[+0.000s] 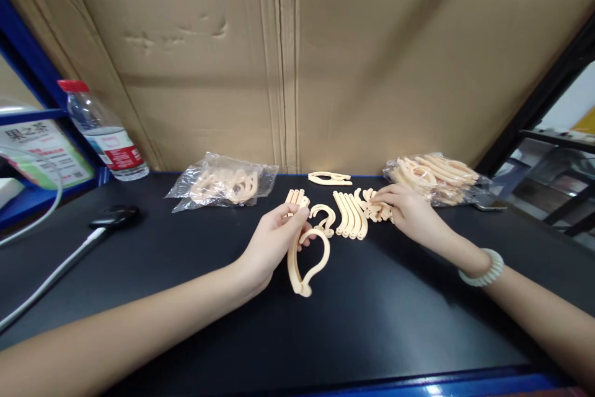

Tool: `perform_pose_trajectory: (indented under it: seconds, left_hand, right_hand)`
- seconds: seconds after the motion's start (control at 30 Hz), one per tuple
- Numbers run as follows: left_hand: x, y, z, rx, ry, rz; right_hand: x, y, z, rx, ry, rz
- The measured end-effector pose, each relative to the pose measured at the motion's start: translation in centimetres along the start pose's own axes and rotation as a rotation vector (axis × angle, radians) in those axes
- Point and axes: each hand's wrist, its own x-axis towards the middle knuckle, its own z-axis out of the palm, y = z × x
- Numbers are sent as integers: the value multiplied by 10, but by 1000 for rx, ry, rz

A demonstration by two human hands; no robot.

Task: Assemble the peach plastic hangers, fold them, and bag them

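My left hand is closed around a partly assembled folding hanger, a cream plastic arm with a curved hook joined at its lower end. On the right, my right hand has its fingertips bent down into a pile of small cream plastic pieces; what they pinch is hidden. Between the hands lie a row of cream hanger arms and some loose hooks. Several shorter-looking arms lie partly behind my left hand.
A folded hanger lies at the back edge. Clear bags of cream hanger parts sit at back left and back right. A water bottle, black device and white cable are left. Cardboard walls the back.
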Motion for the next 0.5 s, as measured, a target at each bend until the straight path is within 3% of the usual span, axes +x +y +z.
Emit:
perform_pose_trajectory:
  seconds: [0.13, 0.3, 0.37, 0.5]
  left_hand:
    - [-2, -1, -1, -48, 19, 5]
    - [-7, -2, 3, -85, -10, 17]
    - [-9, -2, 5, -81, -31, 12]
    - [-8, -4, 6, -2, -20, 84]
  right_hand:
    - [-2, -47, -12, 124, 84, -211]
    - [-12, -103, -23, 150, -114, -589]
    - [-14, -110, -22, 127, -128, -618]
    - [-15, -106, -18, 143, -155, -520]
